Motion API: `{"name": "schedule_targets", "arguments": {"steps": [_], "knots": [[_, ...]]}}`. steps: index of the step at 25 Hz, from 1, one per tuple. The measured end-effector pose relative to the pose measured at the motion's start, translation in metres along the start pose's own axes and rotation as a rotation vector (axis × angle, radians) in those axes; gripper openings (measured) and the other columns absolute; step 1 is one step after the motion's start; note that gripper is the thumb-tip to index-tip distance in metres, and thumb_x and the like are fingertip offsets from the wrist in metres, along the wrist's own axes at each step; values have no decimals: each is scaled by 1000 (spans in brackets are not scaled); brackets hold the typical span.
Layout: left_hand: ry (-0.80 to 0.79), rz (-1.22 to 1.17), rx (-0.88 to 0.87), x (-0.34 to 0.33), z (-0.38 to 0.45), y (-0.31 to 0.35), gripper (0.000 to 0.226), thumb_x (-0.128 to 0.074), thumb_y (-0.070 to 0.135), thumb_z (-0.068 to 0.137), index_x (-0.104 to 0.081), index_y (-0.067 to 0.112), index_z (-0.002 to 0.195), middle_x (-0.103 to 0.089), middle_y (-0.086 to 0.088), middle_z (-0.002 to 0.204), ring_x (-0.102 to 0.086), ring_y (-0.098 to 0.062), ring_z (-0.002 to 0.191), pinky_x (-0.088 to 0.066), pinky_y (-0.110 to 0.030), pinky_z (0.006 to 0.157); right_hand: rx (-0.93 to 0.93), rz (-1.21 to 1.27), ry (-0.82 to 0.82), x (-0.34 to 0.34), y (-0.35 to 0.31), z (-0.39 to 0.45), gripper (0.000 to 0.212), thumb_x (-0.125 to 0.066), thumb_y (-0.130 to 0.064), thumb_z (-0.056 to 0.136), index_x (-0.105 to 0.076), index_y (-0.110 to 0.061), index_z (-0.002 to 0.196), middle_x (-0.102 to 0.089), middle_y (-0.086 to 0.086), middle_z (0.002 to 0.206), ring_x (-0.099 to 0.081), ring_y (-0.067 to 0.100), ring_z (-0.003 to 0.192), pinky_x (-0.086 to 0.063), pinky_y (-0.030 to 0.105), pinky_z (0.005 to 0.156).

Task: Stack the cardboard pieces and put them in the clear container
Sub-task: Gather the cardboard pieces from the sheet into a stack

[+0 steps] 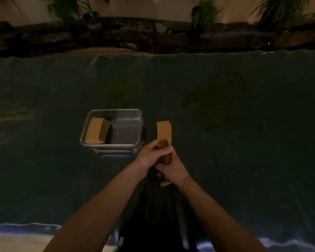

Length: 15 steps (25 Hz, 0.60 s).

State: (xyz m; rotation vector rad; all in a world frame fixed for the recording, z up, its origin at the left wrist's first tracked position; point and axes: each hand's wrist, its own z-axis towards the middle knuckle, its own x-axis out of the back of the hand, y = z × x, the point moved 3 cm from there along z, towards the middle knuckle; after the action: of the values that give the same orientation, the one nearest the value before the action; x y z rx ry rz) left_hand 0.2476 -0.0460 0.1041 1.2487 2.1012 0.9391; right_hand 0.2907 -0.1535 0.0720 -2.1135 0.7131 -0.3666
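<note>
A clear plastic container (133, 113) sits on the dark cloth left of centre. Inside it, a stack of brown cardboard pieces (95, 130) leans against the left wall. Right of the container, another stack of cardboard pieces (164, 130) lies flat on the cloth. Just in front of it, both hands grip a third bundle of cardboard pieces (166, 157) held on edge. My left hand (149, 157) wraps it from the left and my right hand (171, 170) holds it from below and the right. The fingers hide most of the bundle.
The dark green cloth (225, 142) covers the whole table. Behind its far edge runs a bed of dark soil and stones (153, 33) with potted plants (204, 13). The cloth's near edge (25, 228) hangs at the bottom.
</note>
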Motion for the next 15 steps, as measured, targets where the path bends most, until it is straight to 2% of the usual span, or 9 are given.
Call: {"name": "schedule_targets", "arguments": {"steps": [4,6,9,12,13,15], "knots": [[-31,-45,0,-5,10,-1,67,-80,39,74,-56,41,136,-54,4,134,-50,-23,126,-43,-48,109,12,-14,6,11,-3,7,64,-68,-24,85,-33,-48,134,-65,-2,106,-69,14,79,-57,28,52],[9,-24,-20,-4,16,0,60,-80,38,76,-59,43,131,-56,10,125,-51,-20,122,-46,-42,104,8,-5,-12,14,-6,10,63,-68,-23,86,-33,-48,133,-64,-2,107,-68,16,81,-57,28,53],[56,24,-32,0,31,1,52,-80,38,78,-61,42,126,-59,8,125,-54,-16,118,-48,-39,99,-8,24,-8,14,-11,19,60,-68,-22,88,-34,-45,130,-62,-1,108,-68,16,83,-58,28,53],[46,44,-28,7,43,5,54,-81,41,75,-62,41,126,-59,16,116,-53,-3,102,-46,-26,78,-25,85,25,13,-13,28,57,-69,-23,87,-34,-40,128,-61,-1,110,-70,19,88,-61,34,57],[52,49,-24,10,48,7,54,-81,42,75,-63,41,125,-58,18,114,-52,-1,99,-45,-25,76,-30,92,28,13,-14,31,56,-69,-24,88,-34,-41,127,-61,-2,111,-69,19,90,-62,35,58],[113,85,-9,19,61,10,54,-80,43,75,-61,38,125,-60,14,116,-55,-7,104,-48,-29,84,-5,-51,58,18,-16,38,51,-65,-29,90,-31,-44,125,-60,-7,106,-68,17,88,-63,36,62]]}}
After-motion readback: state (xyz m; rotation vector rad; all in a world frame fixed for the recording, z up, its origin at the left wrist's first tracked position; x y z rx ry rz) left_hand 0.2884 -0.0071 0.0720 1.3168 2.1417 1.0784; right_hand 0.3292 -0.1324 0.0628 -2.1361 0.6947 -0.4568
